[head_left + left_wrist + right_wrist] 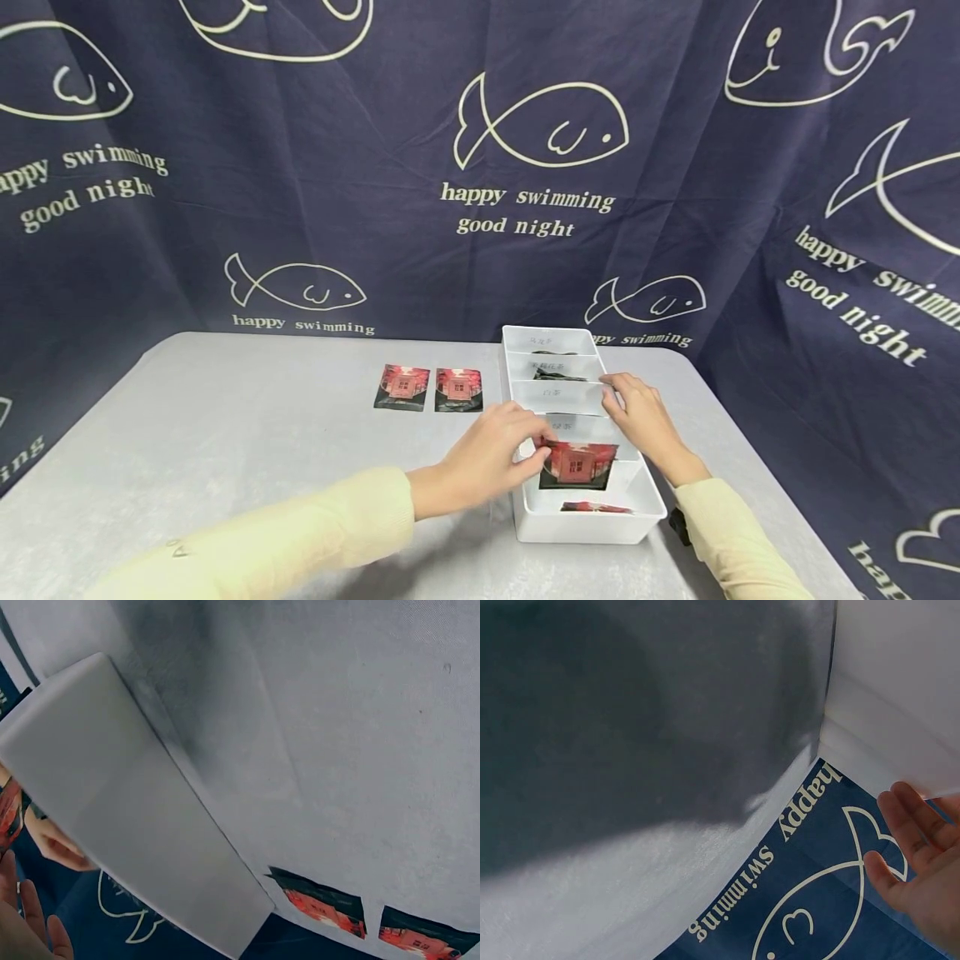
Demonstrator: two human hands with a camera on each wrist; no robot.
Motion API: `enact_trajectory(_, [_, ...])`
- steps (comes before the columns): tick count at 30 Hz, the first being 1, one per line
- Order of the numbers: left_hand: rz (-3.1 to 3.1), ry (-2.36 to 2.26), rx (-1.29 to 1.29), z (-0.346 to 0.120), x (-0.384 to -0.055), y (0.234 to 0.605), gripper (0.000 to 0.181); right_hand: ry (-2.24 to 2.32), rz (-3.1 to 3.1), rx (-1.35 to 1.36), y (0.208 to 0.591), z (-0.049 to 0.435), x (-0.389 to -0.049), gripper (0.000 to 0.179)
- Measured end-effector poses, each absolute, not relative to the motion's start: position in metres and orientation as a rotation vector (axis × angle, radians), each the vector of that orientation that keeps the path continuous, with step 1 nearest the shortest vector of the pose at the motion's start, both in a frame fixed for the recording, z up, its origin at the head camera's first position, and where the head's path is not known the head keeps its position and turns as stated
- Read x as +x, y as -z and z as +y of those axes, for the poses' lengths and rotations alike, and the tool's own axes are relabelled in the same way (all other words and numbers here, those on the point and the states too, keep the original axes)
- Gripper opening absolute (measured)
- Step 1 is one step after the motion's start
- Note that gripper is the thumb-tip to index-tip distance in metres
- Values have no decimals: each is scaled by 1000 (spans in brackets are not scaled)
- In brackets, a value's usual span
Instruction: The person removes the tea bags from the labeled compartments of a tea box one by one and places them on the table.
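In the head view, my left hand [487, 454] pinches the upper left corner of a red and black sachet [577, 465]. That sachet hangs upright over the front compartment of a long white divided box [581, 528]. Lower in the same compartment, another red sachet [596, 507] shows its top edge. My right hand [643, 417] touches the box's right rim with its fingertips, near the middle compartments. Its fingers look loosely extended in the right wrist view. The left wrist view catches the held sachet [9, 814] only partly, beyond the box's side wall [135, 802].
Two matching red and black sachets, one left [402, 388] and one right [459, 390], lie side by side on the grey table [262, 433] left of the box. Dark packets [558, 375] sit in the rear compartments, whose dividers carry handwritten labels. A navy curtain [405, 167] hangs behind.
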State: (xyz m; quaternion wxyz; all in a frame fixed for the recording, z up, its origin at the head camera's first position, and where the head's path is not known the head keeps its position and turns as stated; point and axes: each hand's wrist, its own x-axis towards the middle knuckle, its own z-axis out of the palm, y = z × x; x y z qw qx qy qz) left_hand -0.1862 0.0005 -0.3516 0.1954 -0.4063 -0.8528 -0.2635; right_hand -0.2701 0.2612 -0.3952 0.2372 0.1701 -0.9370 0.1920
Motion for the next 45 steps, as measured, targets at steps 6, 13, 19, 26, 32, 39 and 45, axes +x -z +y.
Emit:
enact_trajectory(6, [-2304, 878, -1106, -7, -191, 344, 12, -525, -2580, 464, 395, 262, -270, 26])
enact_trajectory(13, [-2285, 936, -1024, -21, -197, 334, 10, -525, -2591, 459, 395, 262, -270, 26])
enact_trajectory(19, [-2300, 916, -887, -42, -207, 333, 10, -520, -2573, 468, 396, 262, -270, 26])
enact_trajectory(26, [-2329, 869, -719, -75, -224, 343, 10, -518, -2579, 465, 396, 262, -271, 26])
enact_trajectory(32, [-2377, 830, -622, -106, -235, 357, 11, -518, -2573, 464, 396, 262, -271, 26])
enact_trajectory(39, [-2420, 776, -553, -142, -244, 370, 10, -524, -2595, 451, 397, 262, -271, 27])
enact_trajectory(45, [-2446, 724, -485, -172, -251, 376, 10, -521, -2593, 448, 396, 262, -270, 28])
